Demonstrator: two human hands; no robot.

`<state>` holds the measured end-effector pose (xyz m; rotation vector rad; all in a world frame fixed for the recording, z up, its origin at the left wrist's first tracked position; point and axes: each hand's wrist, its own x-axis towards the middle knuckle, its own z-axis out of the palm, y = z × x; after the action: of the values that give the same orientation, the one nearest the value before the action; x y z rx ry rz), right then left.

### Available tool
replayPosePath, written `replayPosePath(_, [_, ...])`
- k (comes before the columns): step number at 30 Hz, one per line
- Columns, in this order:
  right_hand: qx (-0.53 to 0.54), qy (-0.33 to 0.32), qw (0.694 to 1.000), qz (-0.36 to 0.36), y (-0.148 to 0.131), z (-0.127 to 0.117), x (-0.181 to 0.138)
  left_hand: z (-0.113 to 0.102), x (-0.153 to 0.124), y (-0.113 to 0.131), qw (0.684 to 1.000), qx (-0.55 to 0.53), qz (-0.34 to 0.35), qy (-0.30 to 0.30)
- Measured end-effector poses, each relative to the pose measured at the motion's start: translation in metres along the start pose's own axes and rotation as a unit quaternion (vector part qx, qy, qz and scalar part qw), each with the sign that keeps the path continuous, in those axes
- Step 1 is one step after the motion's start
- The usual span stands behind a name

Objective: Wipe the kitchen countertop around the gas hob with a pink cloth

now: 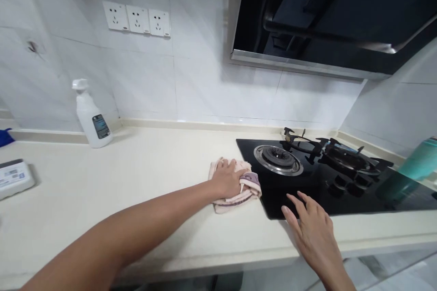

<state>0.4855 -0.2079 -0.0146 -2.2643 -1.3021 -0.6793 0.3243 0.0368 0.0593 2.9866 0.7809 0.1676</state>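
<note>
My left hand (pixel 226 179) presses down on a folded pinkish-white cloth (pixel 228 207) with purple trim, its fingers gripping the fabric. The cloth lies on the pale countertop (pixel 164 163) and overlaps the left edge of the black glass gas stove (pixel 278 195). Over the stove's front edge, my right hand (pixel 311 227) hovers with fingers spread and nothing in it. The nearest burner (pixel 278 160) is bare of its pan support, just behind and to the right of the cloth.
Two black pan supports (pixel 351 159) sit at the stove's back right, near a teal bottle (pixel 421 159). A white spray bottle (pixel 92 120) stands by the wall. At far left lie a white pack (pixel 15 179) and something blue (pixel 5 137). A range hood (pixel 317 61) hangs overhead.
</note>
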Motion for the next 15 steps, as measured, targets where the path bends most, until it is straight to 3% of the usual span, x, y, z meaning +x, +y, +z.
replayPosePath(9, [0.034, 0.002, 0.999, 0.014, 0.011, 0.004, -0.001, 0.012, 0.11, -0.051, 0.993, -0.007, -0.113, 0.042])
replayPosePath(15, [0.051, -0.035, 0.998, 0.002, 0.069, 0.033, -0.004, 0.011, 0.15, -0.079, 0.991, -0.013, -0.12, 0.061])
